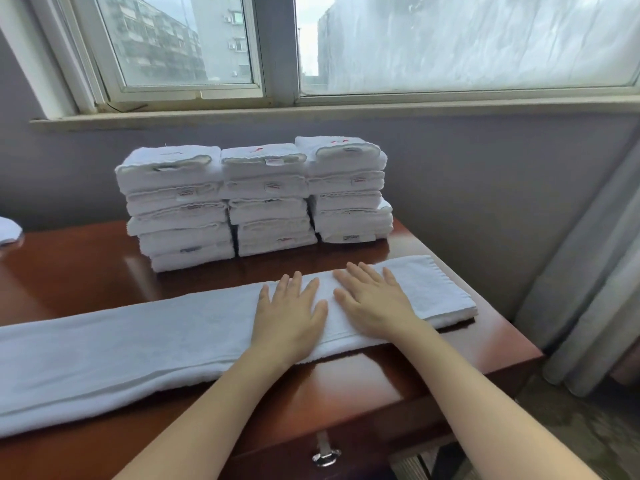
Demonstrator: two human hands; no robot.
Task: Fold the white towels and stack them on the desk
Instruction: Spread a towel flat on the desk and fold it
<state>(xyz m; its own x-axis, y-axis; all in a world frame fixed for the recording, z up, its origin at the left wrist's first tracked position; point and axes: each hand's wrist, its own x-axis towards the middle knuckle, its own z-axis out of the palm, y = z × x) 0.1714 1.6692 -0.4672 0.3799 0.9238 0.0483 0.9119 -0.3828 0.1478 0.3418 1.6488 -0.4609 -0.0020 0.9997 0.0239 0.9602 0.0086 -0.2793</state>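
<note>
One view, from the head camera, itemised for you.

Three stacks of folded towels (268,199): side by side at the back of the tabletop (76,271), close to the wall under the window (450,43).

One long towel (138,341): white, folded lengthwise into a narrow band. It lies across the tabletop in front of the stacks. Its left end runs out of view and its right end lies near the tabletop's right edge.

Your left grip (289,315): wide, fingers straight and spread, palm down on the long towel, holding nothing.

Your right grip (375,301): likewise flat and wide on the towel, just beside the left, thumbs close together.

One metal drawer pull (325,455): on the drawer front below the tabletop.

One grey curtain (588,289): at the right.

One piece of white cloth (8,230): at the far left edge, mostly cut off.
</note>
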